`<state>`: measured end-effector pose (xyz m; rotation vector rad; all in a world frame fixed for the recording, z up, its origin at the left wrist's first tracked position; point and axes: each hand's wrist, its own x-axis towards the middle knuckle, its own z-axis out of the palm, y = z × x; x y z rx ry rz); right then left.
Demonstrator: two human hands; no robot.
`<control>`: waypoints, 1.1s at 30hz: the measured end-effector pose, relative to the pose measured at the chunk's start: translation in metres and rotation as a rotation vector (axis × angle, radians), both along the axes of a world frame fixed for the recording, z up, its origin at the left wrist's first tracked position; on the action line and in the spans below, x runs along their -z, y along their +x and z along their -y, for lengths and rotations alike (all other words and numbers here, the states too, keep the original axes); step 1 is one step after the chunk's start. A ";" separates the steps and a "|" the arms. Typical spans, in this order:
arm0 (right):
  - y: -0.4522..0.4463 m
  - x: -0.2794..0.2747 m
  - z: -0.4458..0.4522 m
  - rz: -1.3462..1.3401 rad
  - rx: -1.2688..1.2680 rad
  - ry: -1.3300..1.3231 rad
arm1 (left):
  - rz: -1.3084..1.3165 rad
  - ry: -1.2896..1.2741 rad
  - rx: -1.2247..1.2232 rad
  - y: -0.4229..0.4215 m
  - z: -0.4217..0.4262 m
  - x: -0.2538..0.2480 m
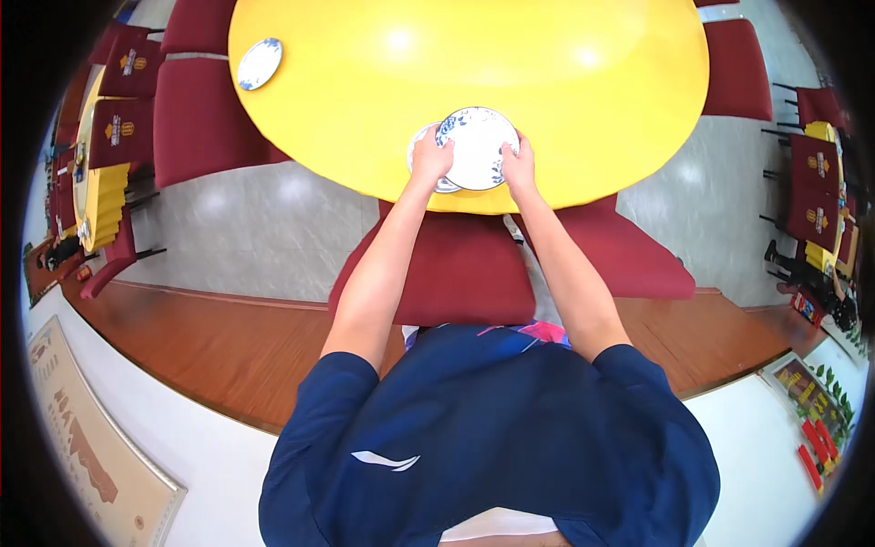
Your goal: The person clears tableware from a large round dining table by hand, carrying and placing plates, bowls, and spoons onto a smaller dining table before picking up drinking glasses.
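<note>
A round white plate with a blue floral pattern (478, 150) is held between my two hands above the near edge of the yellow table (365, 128). My left hand (431, 159) grips its left rim, and my right hand (518, 166) grips the right rim, thumbs on top. Beneath and slightly to the left, a second patterned plate (447, 184) shows only in part, the rest covered by the held plate and my left hand. Farther off, another white and blue plate (261, 64) lies near the table's left edge.
Dark red chairs stand around the table, two of them (447, 273) (611, 251) between it and me. More chairs and yellow-covered tables (109, 205) appear at both sides. A person in dark clothes (811, 278) is at the far right.
</note>
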<state>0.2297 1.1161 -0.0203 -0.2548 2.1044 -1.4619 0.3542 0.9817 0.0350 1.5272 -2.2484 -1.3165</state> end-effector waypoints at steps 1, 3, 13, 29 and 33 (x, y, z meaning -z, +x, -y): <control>0.013 -0.007 0.008 -0.005 -0.015 -0.001 | -0.021 0.000 0.023 0.011 0.012 0.002; 0.039 -0.024 0.028 0.005 0.033 -0.033 | -0.036 -0.005 -0.021 0.029 0.027 0.008; 0.089 -0.005 0.053 -0.224 0.071 0.136 | 0.019 -0.001 -0.100 0.059 0.042 0.036; 0.095 -0.003 0.041 -0.230 0.084 0.290 | -0.002 -0.035 -0.155 0.070 0.024 0.078; 0.094 -0.011 0.040 -0.313 0.135 0.263 | -0.036 -0.064 -0.177 0.064 0.019 0.083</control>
